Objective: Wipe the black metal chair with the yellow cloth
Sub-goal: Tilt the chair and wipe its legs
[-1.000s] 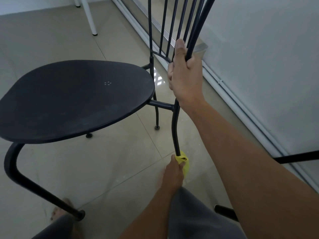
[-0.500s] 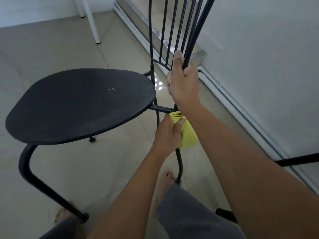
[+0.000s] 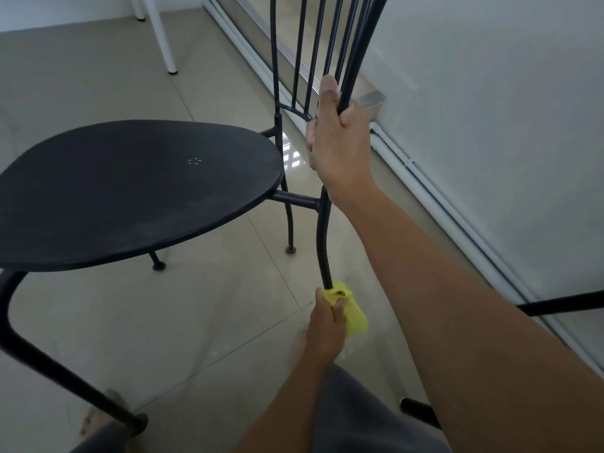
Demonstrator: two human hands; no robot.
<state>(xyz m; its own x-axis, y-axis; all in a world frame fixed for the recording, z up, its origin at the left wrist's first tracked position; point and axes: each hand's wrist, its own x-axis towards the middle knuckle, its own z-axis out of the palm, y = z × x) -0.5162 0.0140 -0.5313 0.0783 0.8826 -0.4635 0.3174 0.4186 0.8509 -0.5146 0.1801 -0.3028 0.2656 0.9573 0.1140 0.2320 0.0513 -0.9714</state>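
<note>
At the lower end of the chair's near back leg (image 3: 322,253): left grip (image 3: 327,325), fingers curled round a folded yellow ribbed cloth (image 3: 354,317). The cloth is wrapped about the thin black tube and held against it, and a loose end hangs just right of the knuckles. The foot of this leg is hidden behind the hand.

Higher on the same upright, above the seat joint: right grip (image 3: 341,148), clenched round the outer black rod of the backrest, thumb laid straight up along the rod, forearm entering from the lower right.

Black metal chair (image 3: 137,191): rounded flat seat, matt, faintly dusty, with a small ring of holes near its centre. Backrest of slender vertical rods (image 3: 307,44). Short crossbar (image 3: 294,199) joins the seat to the held upright. Far back leg (image 3: 289,230) ends in a small round foot on the floor. Thick curved front leg (image 3: 49,361) at lower left.

Glossy beige tiled floor (image 3: 228,322): bright reflection behind the seat.

Grey shorts (image 3: 359,413) and a bare foot (image 3: 98,420) at the bottom edge.

White tubular furniture leg (image 3: 163,37), upper left, well apart from the chair.

Pale wall (image 3: 490,93) at right, with a white rail (image 3: 441,197) along its base.

Second black bar (image 3: 562,305) at the right edge, its owner not identifiable.
</note>
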